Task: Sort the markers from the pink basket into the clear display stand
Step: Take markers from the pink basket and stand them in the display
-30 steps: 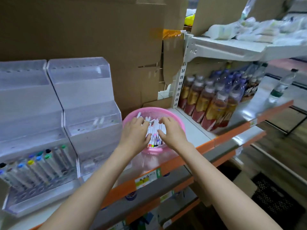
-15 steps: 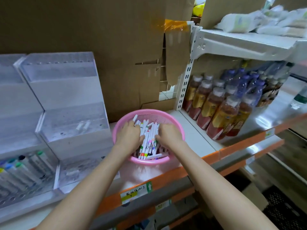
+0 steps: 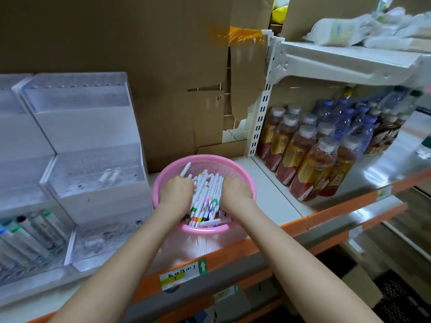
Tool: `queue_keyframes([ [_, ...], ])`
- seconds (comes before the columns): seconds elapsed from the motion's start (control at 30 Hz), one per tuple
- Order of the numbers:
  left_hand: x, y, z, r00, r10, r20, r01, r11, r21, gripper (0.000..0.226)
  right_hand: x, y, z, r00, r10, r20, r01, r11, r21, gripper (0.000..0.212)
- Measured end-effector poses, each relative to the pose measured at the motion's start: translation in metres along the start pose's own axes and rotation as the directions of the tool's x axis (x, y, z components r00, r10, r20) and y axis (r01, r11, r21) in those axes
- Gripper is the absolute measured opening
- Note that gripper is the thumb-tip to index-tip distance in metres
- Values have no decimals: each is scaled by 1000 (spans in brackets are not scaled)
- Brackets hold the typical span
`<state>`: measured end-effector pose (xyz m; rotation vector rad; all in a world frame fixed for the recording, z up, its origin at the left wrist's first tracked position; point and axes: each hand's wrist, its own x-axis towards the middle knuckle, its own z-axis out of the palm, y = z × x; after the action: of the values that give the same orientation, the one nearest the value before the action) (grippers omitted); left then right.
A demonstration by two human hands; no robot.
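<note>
Just behind the orange front edge of the white shop shelf (image 3: 275,201) sits the round pink plastic mesh basket (image 3: 205,159), with both hands down in it. The left hand (image 3: 176,191) curls into the heap, apparently gripping a lone white marker (image 3: 185,169) that juts past its knuckles. The right hand (image 3: 236,191) has its fingers buried, so its grasp cannot be told. The white-barrelled markers with coloured bands (image 3: 207,194) lie mostly front to back between them. The tiered clear acrylic display stand (image 3: 93,159) stands just beside the basket toward the shelf's left end, nearer the left hand. Bottled drinks (image 3: 310,159) and brown cardboard (image 3: 163,78) stand behind.
</note>
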<state>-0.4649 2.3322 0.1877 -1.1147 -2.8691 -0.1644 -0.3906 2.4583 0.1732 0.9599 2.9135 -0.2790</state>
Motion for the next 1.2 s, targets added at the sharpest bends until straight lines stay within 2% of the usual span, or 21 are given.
queue_keyframes([
  [0.1,-1,-4,0,999,-7,34,7,1000,-11,21,2,-2,3,1000,-30,4,30,999,18,31],
  [0.27,0,-10,6,999,-30,28,34,990,-133,30,4,2,3,997,-17,-74,21,999,46,20],
  [0.33,-2,-11,6,999,-41,26,44,986,-160,28,5,2,3,994,4,-111,8,994,106,14],
  [0.47,-3,-11,8,997,-76,12,76,969,-236,17,8,3,4,990,37,-134,-2,968,250,16],
  [0.7,-6,-11,9,994,-85,-70,53,927,-372,26,2,6,2,974,-60,-219,147,902,407,17],
  [0.87,-8,-9,5,998,-28,-65,1,926,-378,34,-1,5,2,978,-110,-174,177,884,433,38],
  [0.93,-8,-10,5,998,-7,-55,-15,918,-397,37,-2,6,3,978,-117,-175,183,885,428,31],
  [1.07,-5,-15,6,999,-45,-3,40,911,-411,38,-3,6,3,973,-123,-196,196,886,420,16],
  [1.2,-5,-14,5,998,-56,16,57,906,-419,38,-4,7,1,979,-113,-168,179,870,460,37],
])
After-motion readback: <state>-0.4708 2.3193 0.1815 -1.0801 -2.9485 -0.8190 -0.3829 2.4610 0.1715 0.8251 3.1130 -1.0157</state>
